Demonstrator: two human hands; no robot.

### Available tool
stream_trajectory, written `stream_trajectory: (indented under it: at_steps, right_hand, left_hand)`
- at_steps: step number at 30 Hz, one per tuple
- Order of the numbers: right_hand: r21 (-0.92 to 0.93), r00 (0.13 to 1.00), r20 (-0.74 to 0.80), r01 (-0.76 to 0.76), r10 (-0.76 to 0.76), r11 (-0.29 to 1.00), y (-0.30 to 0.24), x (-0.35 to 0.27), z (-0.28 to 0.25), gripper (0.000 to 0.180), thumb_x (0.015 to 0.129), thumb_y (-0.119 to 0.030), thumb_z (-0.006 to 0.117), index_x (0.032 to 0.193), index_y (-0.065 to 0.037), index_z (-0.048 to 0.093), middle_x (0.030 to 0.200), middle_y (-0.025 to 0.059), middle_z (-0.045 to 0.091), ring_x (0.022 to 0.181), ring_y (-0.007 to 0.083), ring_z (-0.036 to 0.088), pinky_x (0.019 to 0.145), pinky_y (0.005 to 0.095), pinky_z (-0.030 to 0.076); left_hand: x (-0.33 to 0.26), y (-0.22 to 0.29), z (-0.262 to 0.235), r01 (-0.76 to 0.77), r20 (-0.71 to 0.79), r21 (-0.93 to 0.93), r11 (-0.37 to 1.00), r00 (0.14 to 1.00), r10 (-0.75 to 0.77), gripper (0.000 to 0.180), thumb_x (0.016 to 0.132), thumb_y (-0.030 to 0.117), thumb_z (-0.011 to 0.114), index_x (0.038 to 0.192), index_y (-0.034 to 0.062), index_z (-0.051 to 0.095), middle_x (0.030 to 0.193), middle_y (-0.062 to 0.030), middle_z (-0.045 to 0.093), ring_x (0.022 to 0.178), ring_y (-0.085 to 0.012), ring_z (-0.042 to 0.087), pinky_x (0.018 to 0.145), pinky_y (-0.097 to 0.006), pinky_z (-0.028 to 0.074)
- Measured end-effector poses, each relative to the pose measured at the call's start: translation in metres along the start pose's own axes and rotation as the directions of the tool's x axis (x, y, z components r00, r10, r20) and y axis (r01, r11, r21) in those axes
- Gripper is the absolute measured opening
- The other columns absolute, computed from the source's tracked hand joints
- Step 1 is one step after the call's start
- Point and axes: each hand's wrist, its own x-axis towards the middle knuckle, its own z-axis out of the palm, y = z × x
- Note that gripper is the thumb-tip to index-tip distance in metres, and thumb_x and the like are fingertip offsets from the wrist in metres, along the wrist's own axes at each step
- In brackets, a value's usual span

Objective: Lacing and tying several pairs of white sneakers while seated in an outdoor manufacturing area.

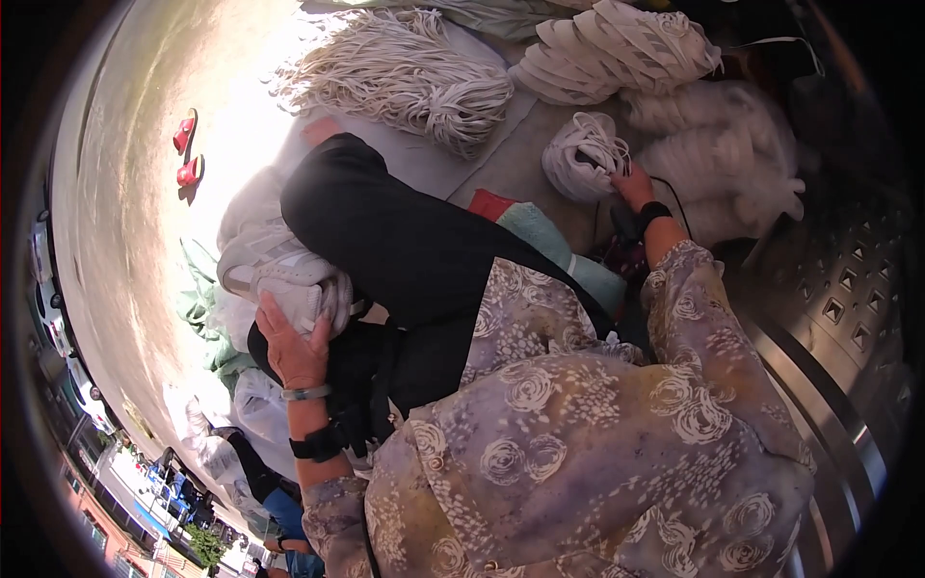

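At the far left, a pair of red slippers (191,172) lies on sunlit, smooth-looking ground. Next comes crumpled green sheeting (196,289), loosely folded, beside a plump off-white bundle (275,262) of overlapping flat bands. The left hand (295,345) lies against this bundle's near side, fingers extended and thumb apart; whether it grips, I cannot tell. Smooth black trousers (395,217) cover the bent leg alongside. Beyond the knee sprawls a thick hank of cream cords (409,82), stringy and tangled, gathered tight at its near end. A pale green textured roll (540,234) sits right of the thigh. Farther right, the right hand (633,188) grasps the edge of a round white coil (578,154), its strands looped around a dark hollow. Above it sits a ridged, band-wrapped bundle (617,50); to the right, hazy translucent plastic (727,159) bulges in rounded lumps. At the far right stands a dark panel (848,279) with a diamond pattern.
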Motion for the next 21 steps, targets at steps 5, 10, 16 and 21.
stream_trajectory:
  at_steps: [5,10,16,21]
  right_hand:
    - [0.309,0.981,0.183,-0.123,0.068,0.943,-0.010,-0.013,-0.005,0.039,0.070,-0.022,0.066,0.104,-0.005,0.060,0.086,0.0101,0.065,0.075,0.0178,0.062,0.062,0.0313,0.051]
    - [0.045,0.981,-0.012,0.195,-0.194,0.980,-0.014,-0.027,-0.006,0.040,0.070,-0.020,0.061,0.106,-0.003,0.057,0.093,0.0190,0.063,0.085,0.0342,0.061,0.076,0.0388,0.048]
    - [-0.143,0.997,-0.058,0.046,-0.055,0.989,-0.019,-0.039,0.004,0.041,0.074,-0.023,0.053,0.110,-0.004,0.053,0.102,0.0218,0.059,0.096,0.0407,0.054,0.084,0.0438,0.044]
    - [-0.258,0.934,-0.240,0.204,-0.267,0.944,-0.042,-0.060,0.005,0.047,0.076,-0.025,0.053,0.119,-0.009,0.045,0.114,0.0197,0.050,0.103,0.0398,0.049,0.087,0.0441,0.043]
  left_hand:
    - [0.000,0.003,-0.001,-0.005,0.019,0.007,1.000,1.000,0.005,0.091,0.070,0.039,0.066,0.139,0.0030,0.021,0.131,-0.0283,0.034,0.116,-0.0440,0.040,0.094,-0.043,0.039]
    - [0.002,0.008,-0.004,-0.009,0.021,0.039,0.999,1.000,0.009,0.089,0.071,0.038,0.065,0.139,0.0020,0.021,0.129,-0.0284,0.035,0.115,-0.0440,0.040,0.095,-0.043,0.037]
    - [0.002,0.008,-0.004,-0.028,0.016,-0.005,1.000,0.999,0.028,0.089,0.071,0.042,0.064,0.139,0.0016,0.021,0.129,-0.0286,0.035,0.116,-0.0443,0.040,0.096,-0.044,0.036]
    - [0.001,0.004,-0.002,-0.029,-0.002,0.013,0.999,1.000,0.029,0.090,0.072,0.045,0.064,0.139,0.0014,0.022,0.128,-0.0280,0.036,0.115,-0.0434,0.040,0.095,-0.044,0.037]
